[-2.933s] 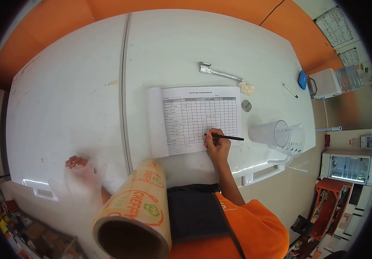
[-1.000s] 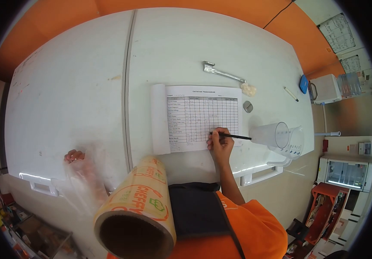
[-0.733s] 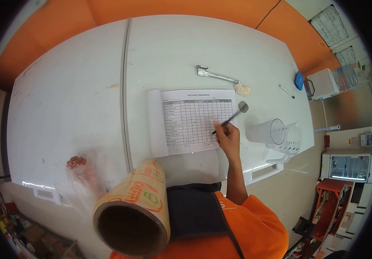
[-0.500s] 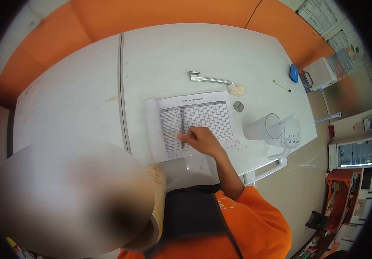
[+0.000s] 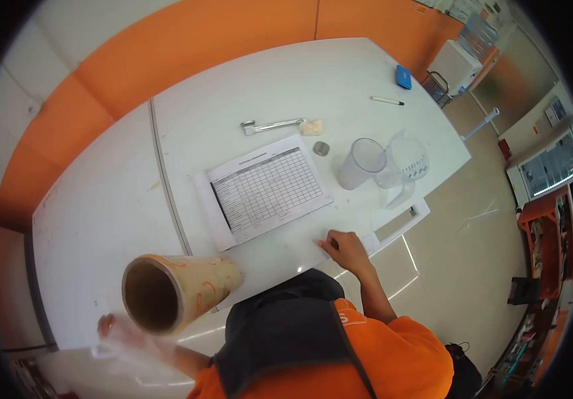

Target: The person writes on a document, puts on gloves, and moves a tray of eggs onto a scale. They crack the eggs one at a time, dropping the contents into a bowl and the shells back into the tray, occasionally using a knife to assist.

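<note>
My right hand (image 5: 344, 249) hovers at the near table edge with its fingers curled in, and nothing shows in them. Beyond it lies a stapled-looking pad of printed table forms (image 5: 270, 189). My left hand (image 5: 115, 328) is low at the left, smeared by motion, with a pale see-through thing (image 5: 141, 352) blurred along it; I cannot tell what that is. Beside this hand stands a tall tan tube (image 5: 208, 282) with orange-red marks, its open, dark mouth facing up at me.
Past the forms lie a metal tool (image 5: 274, 126), a beige lump (image 5: 312, 127) and a small grey piece (image 5: 321, 148). Two clear plastic jugs (image 5: 362, 163) (image 5: 407, 156) stand at the right. Farther back are a marker (image 5: 387, 100) and a blue box (image 5: 403, 77).
My right hand has drawn back from the forms to the table edge. The large pale round thing has left the tube's top, baring its mouth. My left hand has come into view; the view has turned.
</note>
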`<state>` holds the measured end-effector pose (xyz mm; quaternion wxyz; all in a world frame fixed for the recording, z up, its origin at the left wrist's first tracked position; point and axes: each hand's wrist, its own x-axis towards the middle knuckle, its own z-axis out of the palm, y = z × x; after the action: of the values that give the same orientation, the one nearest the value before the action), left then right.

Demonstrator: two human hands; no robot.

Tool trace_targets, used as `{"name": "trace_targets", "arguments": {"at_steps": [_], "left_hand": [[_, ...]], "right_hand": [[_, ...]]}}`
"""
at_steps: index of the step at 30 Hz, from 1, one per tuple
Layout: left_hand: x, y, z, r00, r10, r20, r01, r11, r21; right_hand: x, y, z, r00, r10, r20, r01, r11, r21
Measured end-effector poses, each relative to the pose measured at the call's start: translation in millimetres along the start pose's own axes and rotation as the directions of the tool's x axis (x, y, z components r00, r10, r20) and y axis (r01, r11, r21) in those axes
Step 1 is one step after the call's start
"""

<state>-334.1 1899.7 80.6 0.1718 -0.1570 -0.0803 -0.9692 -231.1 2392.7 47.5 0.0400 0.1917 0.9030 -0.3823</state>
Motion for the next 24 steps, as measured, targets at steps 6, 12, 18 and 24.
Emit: {"name": "trace_targets", "arguments": {"at_steps": [6,12,18,24], "left_hand": [[-22.8,45.3,57.7,0.874,-0.138,0.466,-0.07,0.913,0.403],[-54.9,-66.2,94.9,0.704,-0.458,0.543,0.415,0.886,0.207],[-259.3,-293.7,169.5,0.439,-0.893,0.101,0.885,0.41,-0.222],[-481.4,-456.8,207.3,-0.324,-0.591,0.739,0.946,-0.2,0.255]], "right_hand": [[-67.9,37.8,11.4,0.983,-0.134,-0.124,0.144,0.987,0.074],[-215.1,111.2,-10.3,0.994,0.09,-0.058,-0.095,0.992,-0.084],[-417.5,219.0,-11.0,0.733,0.569,-0.374,-0.595,0.802,0.055],[-598.2,227.4,33.5,0.045,0.889,-0.455,-0.785,0.314,0.534]]}}
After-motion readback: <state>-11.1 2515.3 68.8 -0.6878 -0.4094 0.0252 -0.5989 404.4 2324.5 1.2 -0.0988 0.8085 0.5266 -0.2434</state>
